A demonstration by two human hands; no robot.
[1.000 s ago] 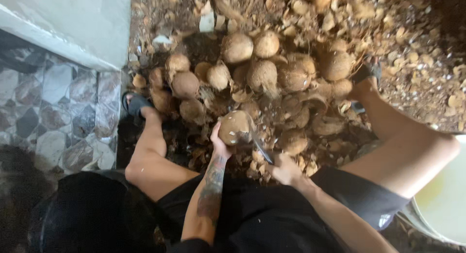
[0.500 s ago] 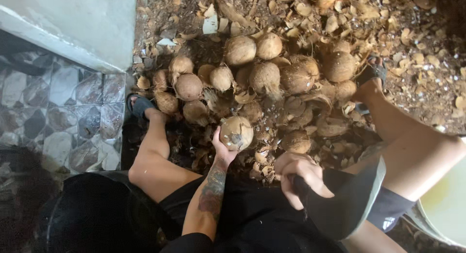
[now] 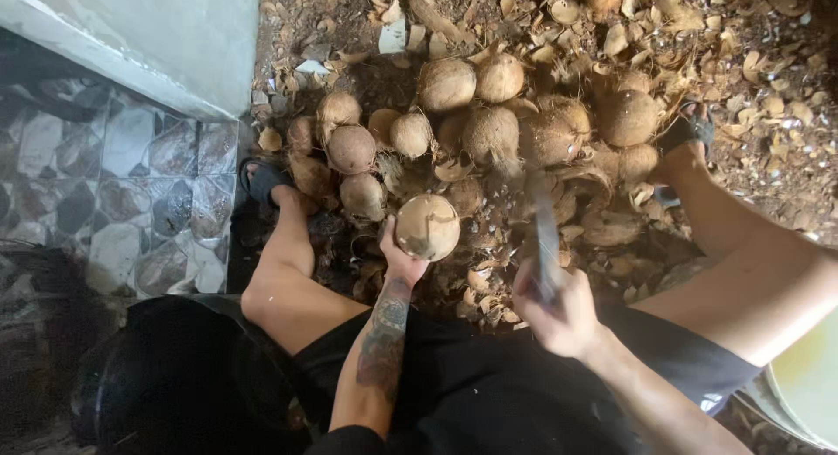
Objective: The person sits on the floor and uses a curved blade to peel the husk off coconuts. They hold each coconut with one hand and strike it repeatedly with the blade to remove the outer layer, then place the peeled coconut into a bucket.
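My left hand [image 3: 401, 261] cups a pale, partly peeled coconut [image 3: 427, 227] from below, holding it up in front of my knees. My right hand [image 3: 559, 310] is closed around the handle of a long knife [image 3: 545, 232]; its blade is blurred and points up and away, to the right of the held coconut. Beyond both hands lies a heap of brown husked coconuts [image 3: 491, 132] on the ground. My bare legs spread to either side of the heap, with a sandalled foot [image 3: 264, 181] at the left and another [image 3: 686, 132] at the right.
Shell chips and husk scraps [image 3: 742, 45] cover the dirt ground around the heap. A patterned tile floor [image 3: 105, 176] and a pale concrete wall [image 3: 148, 27] lie at the left. A light-coloured basin rim [image 3: 807, 385] shows at the lower right.
My right hand, with the knife, has swung from low beside the coconut out to the right and now stands with the blade raised. The coconut stays in my left hand, turned slightly.
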